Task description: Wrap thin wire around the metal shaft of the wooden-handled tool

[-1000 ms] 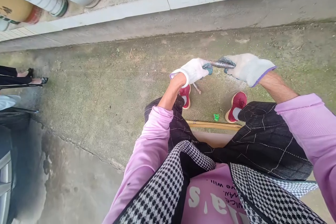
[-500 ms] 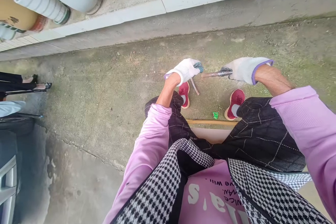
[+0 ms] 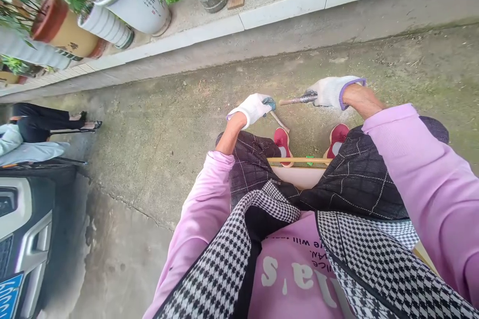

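Note:
My left hand (image 3: 254, 107), in a white glove with blue-grey coated fingertips, is closed around a short thin stick (image 3: 279, 121). The stick's free end slants down to the right above the floor. My right hand (image 3: 332, 91), gloved the same way with a purple cuff edge, grips a brown stick-like handle (image 3: 295, 100) with a dark, shiny wrapping near the fingers. Its bare end points left at my left fingertips, with a small gap between. The fingers' undersides are hidden, and I cannot tell whether the handle belongs to a tool.
A yellowish wooden strip (image 3: 295, 160) crosses between my knees, a green scrap (image 3: 310, 161) beside it. Potted plants (image 3: 142, 2) line a tiled ledge (image 3: 284, 12) ahead. At left are a seated person's legs (image 3: 48, 118) and a parked car (image 3: 28, 229). The concrete floor (image 3: 149, 124) is stained.
My view has swung left, bringing more pots and the car into sight. Both hands still hold their sticks. The left one's stick lies at a flatter slant.

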Demonstrator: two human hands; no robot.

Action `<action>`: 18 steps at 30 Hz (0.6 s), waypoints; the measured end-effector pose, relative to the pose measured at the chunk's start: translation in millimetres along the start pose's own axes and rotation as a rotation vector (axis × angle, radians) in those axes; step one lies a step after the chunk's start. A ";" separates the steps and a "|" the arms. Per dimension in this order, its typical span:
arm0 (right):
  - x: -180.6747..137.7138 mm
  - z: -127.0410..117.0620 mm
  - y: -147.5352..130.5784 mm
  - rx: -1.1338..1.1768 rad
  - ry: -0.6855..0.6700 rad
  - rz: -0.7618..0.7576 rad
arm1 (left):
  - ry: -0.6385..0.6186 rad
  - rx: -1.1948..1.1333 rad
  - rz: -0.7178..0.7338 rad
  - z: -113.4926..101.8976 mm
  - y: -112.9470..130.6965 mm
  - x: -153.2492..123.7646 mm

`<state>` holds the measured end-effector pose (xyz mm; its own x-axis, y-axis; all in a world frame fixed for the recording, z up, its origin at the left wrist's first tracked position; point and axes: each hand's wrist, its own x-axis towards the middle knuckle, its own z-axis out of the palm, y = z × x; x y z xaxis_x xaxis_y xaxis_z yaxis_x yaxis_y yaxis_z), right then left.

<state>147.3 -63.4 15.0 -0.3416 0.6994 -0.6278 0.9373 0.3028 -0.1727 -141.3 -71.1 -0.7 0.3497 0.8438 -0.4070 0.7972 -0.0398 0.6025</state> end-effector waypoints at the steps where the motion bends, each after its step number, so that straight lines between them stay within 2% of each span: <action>1: -1.5 0.4 0.0 -0.001 0.004 -0.001 | 0.009 -0.001 0.004 0.0 4.0 -1.1; 8: -10.5 7.0 14.2 0.046 0.035 0.022 | -0.013 -0.013 0.040 3.7 29.6 -0.4; 18: -3.8 8.2 13.1 0.058 0.051 0.003 | -0.010 -0.068 -0.024 2.7 23.7 -13.0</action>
<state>161.4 -67.4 9.0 -0.3404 0.7331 -0.5888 0.9403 0.2635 -0.2155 -125.6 -84.5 17.0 0.3361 0.8386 -0.4286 0.7700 0.0173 0.6378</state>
